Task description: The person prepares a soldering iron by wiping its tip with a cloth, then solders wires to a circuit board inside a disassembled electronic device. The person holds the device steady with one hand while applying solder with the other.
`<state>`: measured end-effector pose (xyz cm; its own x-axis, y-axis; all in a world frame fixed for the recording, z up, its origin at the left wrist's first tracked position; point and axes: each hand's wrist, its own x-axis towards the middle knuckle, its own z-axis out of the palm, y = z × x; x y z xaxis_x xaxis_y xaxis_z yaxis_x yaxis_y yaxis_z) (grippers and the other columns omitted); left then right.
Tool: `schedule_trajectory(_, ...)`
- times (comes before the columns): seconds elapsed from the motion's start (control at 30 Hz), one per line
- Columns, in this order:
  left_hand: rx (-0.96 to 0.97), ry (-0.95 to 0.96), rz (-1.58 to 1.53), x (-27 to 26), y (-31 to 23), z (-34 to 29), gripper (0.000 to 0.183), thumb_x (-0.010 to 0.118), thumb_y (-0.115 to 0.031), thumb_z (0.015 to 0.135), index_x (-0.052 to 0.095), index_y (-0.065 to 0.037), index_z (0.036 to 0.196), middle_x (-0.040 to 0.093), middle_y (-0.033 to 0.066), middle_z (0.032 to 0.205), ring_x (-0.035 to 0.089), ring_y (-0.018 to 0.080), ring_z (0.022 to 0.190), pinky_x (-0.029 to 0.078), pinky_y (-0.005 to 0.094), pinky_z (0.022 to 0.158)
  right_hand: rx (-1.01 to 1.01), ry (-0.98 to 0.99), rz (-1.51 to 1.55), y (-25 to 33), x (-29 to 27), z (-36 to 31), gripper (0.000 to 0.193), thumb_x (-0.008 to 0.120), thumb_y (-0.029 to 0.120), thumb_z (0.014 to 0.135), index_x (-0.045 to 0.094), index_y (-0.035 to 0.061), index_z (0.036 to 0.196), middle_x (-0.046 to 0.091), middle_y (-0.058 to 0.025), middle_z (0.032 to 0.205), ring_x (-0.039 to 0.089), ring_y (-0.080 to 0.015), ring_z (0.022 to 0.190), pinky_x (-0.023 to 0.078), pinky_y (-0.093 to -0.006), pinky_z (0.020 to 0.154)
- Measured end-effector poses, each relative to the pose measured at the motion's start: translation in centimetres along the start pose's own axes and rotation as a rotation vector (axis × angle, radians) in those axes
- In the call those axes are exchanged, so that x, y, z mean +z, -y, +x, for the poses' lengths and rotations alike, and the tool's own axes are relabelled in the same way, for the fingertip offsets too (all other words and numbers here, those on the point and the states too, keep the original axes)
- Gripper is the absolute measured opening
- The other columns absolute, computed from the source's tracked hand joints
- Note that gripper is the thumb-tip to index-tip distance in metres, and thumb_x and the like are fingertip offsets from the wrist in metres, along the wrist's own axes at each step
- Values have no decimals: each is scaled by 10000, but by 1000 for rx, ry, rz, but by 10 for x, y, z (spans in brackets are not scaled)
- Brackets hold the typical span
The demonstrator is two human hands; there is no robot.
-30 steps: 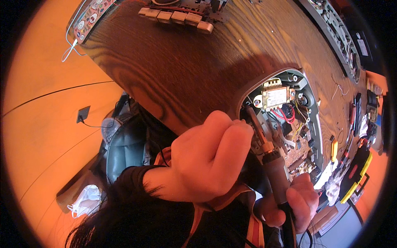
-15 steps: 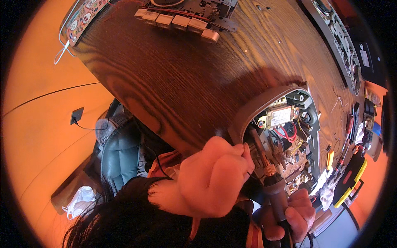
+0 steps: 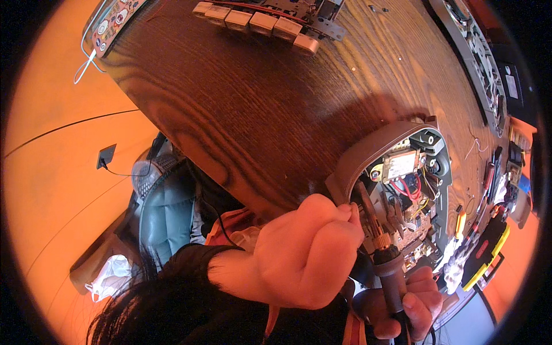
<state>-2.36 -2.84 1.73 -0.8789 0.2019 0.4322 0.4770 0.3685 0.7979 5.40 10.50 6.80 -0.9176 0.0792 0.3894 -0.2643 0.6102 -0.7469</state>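
A soldering iron (image 3: 393, 282) with a dark handle is in my right hand (image 3: 418, 305), whose fingers are wrapped round the grip. Its metal barrel points up and left into an opened grey plastic housing (image 3: 368, 150). Inside lie a transformer (image 3: 401, 165), red wires (image 3: 409, 190) and a brown circuit board (image 3: 417, 233). My left hand (image 3: 310, 250) is closed in a pinch beside the housing's near left edge. What its fingertips hold, if anything, is hidden. The iron's tip sits among the parts, and I cannot tell whether it touches one.
A mechanism with a row of pale keys (image 3: 261, 24) lies at the wooden table's (image 3: 247, 109) far side. Another grey housing (image 3: 471, 63) stands far right. Tools, including a yellow-handled one (image 3: 460, 222), crowd the right edge. A teal chair (image 3: 167, 215) is at left.
The view has shifted slightly, so both hands and the housing appear a little farther right. Both hands keep their grips, and the iron stays over the housing.
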Motion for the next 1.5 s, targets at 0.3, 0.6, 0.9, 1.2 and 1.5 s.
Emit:
schedule_trajectory(0.3,9,-18,4,2,2,0,133,635,69,673,533,20,744,500,136,662,515,207,479,420,266,399,-74,78,33,-5,-6,4,302,579,189,880,525,-42,1067,438,-68,728,362,-140,496,260,-308,450)
schedule_trajectory(0.6,-104,4,81,1,-7,0,414,752,76,627,382,-98,557,571,120,665,517,172,521,395,233,435,40,5,-15,7,-4,0,249,575,137,869,522,-28,1048,442,-56,708,384,-141,529,285,-304,485)
schedule_trajectory(0.9,-65,10,49,0,-3,0,294,715,64,654,445,-55,648,537,120,664,518,181,510,406,245,427,-1,-7,-31,4,-1,0,260,551,207,893,529,-21,1016,448,-74,726,395,-154,522,290,-313,460)
schedule_trajectory(1.2,-120,40,68,-2,-6,2,389,760,51,643,401,-92,597,566,113,672,538,169,532,408,232,442,2,-1,-18,4,1,2,279,545,226,900,530,-24,1021,447,-71,719,389,-147,510,292,-307,462)
schedule_trajectory(1.5,5,-28,-21,3,2,-2,110,615,68,696,523,22,735,466,126,651,485,194,460,393,267,379,0,-12,-31,6,-1,0,286,559,213,893,536,-20,1057,446,-61,726,379,-137,520,277,-315,472)
